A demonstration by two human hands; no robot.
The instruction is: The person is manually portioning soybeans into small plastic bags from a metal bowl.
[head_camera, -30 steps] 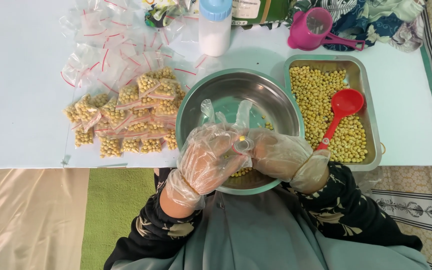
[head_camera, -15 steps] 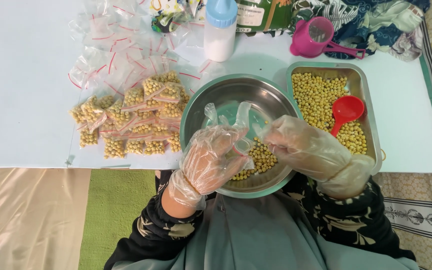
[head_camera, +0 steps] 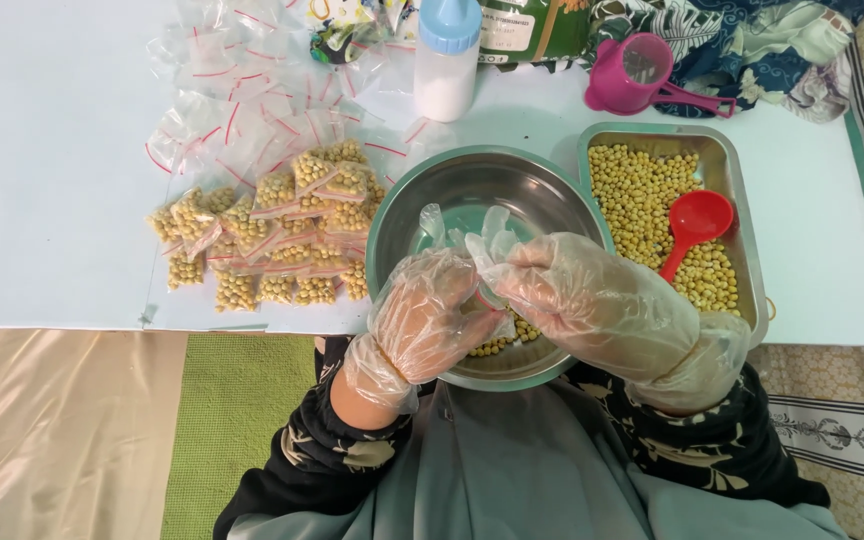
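Both hands wear clear plastic gloves and meet over a steel bowl (head_camera: 392, 225) at the table's near edge. My left hand (head_camera: 427, 320) and my right hand (head_camera: 592, 300) pinch a small clear bag (head_camera: 485, 300) with a red strip between their fingertips. A few yellow beans (head_camera: 500, 345) show under the hands; I cannot tell whether they lie in the bag or in the bowl. A steel tray (head_camera: 742, 200) of yellow beans stands to the right of the bowl. A red scoop (head_camera: 697, 220) rests on the beans in the tray.
A pile of filled bean bags (head_camera: 272, 240) lies left of the bowl, with empty red-strip bags (head_camera: 252, 110) behind it. At the back stand a white bottle with a blue cap (head_camera: 447, 60), a pink cup (head_camera: 632, 75) and patterned cloth (head_camera: 752, 40).
My right hand reached a little toward the tray, then came back against the left hand over the bowl. My left hand stayed over the bowl.
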